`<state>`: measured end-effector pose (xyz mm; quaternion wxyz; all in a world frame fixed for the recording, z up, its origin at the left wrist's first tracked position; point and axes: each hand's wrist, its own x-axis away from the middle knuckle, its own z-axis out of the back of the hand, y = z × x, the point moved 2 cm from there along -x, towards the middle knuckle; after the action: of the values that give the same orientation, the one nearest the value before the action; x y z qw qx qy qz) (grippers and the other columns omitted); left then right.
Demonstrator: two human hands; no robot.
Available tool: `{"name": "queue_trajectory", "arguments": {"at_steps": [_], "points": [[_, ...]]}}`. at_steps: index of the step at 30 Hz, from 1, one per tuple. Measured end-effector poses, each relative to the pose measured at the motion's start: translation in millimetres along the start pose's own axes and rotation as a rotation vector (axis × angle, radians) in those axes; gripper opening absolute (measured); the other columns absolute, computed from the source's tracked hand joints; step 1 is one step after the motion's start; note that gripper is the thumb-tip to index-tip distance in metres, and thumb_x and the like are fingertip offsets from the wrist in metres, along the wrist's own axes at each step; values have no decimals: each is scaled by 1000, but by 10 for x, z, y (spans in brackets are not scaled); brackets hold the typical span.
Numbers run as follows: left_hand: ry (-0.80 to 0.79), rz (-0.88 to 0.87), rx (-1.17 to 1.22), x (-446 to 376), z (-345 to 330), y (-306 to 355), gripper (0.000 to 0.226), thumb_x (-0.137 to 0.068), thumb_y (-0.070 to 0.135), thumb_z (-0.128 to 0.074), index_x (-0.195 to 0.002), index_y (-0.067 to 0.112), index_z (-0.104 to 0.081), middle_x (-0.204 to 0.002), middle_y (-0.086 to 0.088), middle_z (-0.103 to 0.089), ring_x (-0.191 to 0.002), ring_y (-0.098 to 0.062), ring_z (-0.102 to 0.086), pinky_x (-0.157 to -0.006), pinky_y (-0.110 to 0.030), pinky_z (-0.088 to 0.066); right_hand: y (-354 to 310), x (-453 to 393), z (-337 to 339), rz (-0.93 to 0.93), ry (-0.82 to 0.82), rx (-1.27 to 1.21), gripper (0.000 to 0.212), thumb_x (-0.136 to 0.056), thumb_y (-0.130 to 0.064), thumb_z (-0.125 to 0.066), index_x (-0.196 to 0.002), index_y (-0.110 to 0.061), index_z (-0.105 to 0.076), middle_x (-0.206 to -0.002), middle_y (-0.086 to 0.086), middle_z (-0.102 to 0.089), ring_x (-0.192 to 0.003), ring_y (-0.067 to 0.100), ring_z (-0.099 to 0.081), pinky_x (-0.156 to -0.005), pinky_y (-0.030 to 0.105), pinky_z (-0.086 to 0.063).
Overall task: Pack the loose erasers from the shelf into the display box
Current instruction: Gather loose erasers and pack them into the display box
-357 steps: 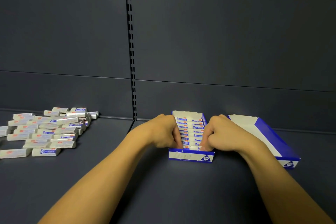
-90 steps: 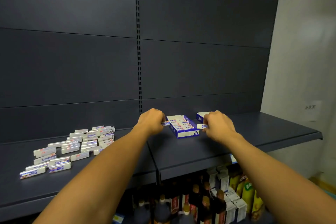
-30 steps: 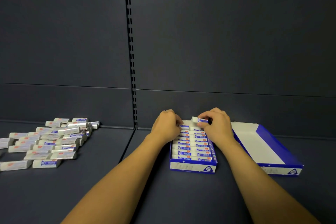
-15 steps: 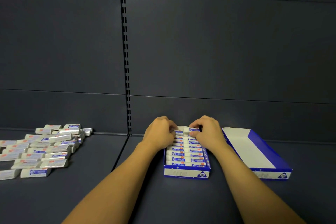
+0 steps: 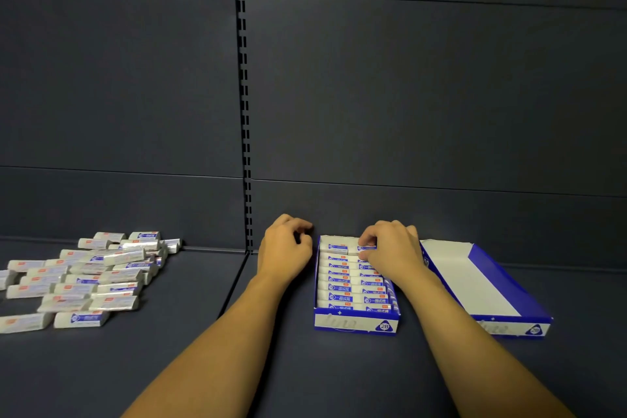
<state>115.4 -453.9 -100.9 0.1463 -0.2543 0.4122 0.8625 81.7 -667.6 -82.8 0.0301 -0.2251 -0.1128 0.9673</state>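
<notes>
The blue and white display box point(image 5: 354, 324) stands on the dark shelf, filled with two columns of wrapped erasers point(image 5: 339, 287). My right hand point(image 5: 390, 249) rests over the box's far right part, its fingertips pinching an eraser point(image 5: 366, 248) in the back row. My left hand point(image 5: 285, 248) hovers just left of the box's far corner, fingers curled, with nothing visible in it. A heap of loose white erasers point(image 5: 88, 275) lies on the shelf at the left.
A second blue and white box point(image 5: 481, 285), with nothing in it, lies right of the filled one. The dark back panel with a slotted upright point(image 5: 246, 112) rises directly behind the boxes.
My left hand has come off the back row and moved left, outside the box. My right hand has lowered its eraser into the back row.
</notes>
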Motion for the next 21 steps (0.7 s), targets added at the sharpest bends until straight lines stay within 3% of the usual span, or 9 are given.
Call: {"name": "queue_trajectory", "arguments": {"at_steps": [5, 13, 17, 21], "points": [[-32, 18, -54, 14, -48, -30, 26, -92, 16, -56, -111, 24, -73, -104, 12, -59, -89, -9, -59, -74, -25, -48, 7, -4, -9, -29, -3, -13, 20, -82, -42, -80, -97, -36, -69, -108, -15, -67, -95, 6, -47, -95, 34, -33], [-25, 54, -103, 10, -74, -64, 22, -91, 22, -55, -102, 28, -74, -103, 12, -61, -87, -8, -59, -70, -26, -45, 0, -13, 47, -63, -53, -53, 24, -81, -43, -80, -101, -36, -69, -106, -15, -67, -91, 5, -48, -91, 31, -29], [-84, 68, -189, -39, 33, -64, 22, -91, 24, -55, -98, 29, -75, -104, 10, -61, -92, -13, -62, -71, -27, -45, -8, -36, 256, -41, 0, -113, 23, -86, -36, -77, -107, -33, -70, -110, -12, -68, -101, 8, -55, -89, 29, -28], [-163, 52, -359, -53, 293, -67, 25, -88, 27, -56, -105, 28, -74, -112, 4, -61, -102, -22, -63, -75, -29, -44, -115, -33, 444, 28, -34, -115, 21, -90, -32, -72, -110, -28, -70, -111, -8, -68, -106, 13, -59, -98, 33, -36]]}}
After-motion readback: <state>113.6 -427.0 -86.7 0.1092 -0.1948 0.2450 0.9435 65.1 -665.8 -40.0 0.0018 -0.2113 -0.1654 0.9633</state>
